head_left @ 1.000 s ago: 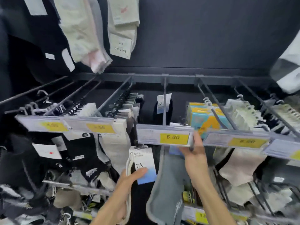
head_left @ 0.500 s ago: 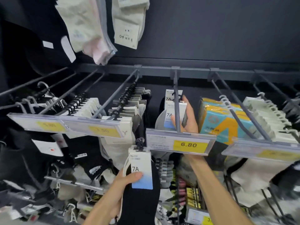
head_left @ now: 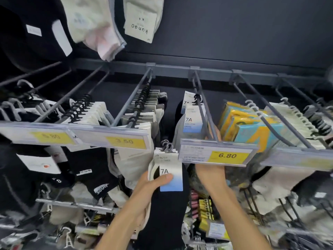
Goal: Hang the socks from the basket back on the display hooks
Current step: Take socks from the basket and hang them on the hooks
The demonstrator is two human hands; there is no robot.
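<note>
My left hand (head_left: pixel 144 193) grips a bundle of black socks (head_left: pixel 169 217), thumb pressed on the top white-and-blue "7A" card (head_left: pixel 171 170). The bundle's plastic hangers (head_left: pixel 166 146) stick up just left of the 6.80 price tag (head_left: pixel 216 155). My right hand (head_left: pixel 210 175) is under and behind that tag, and its fingertips show above it beside the display hook (head_left: pixel 202 109). Two "7A" sock pairs (head_left: pixel 190 121) hang on this hook, apart from my fingers.
Packed hooks flank the 6.80 hook: white-carded socks (head_left: pixel 142 112) left behind a 3.50 tag (head_left: pixel 124 141), yellow-and-blue packs (head_left: pixel 252 127) right. Pale socks with a "kunao" card (head_left: pixel 138 20) hang overhead. More sock rows (head_left: pixel 86 177) crowd below.
My right hand has drawn back down from the hung pair to the price tag. My left hand has lifted its sock bundle closer to the tag.
</note>
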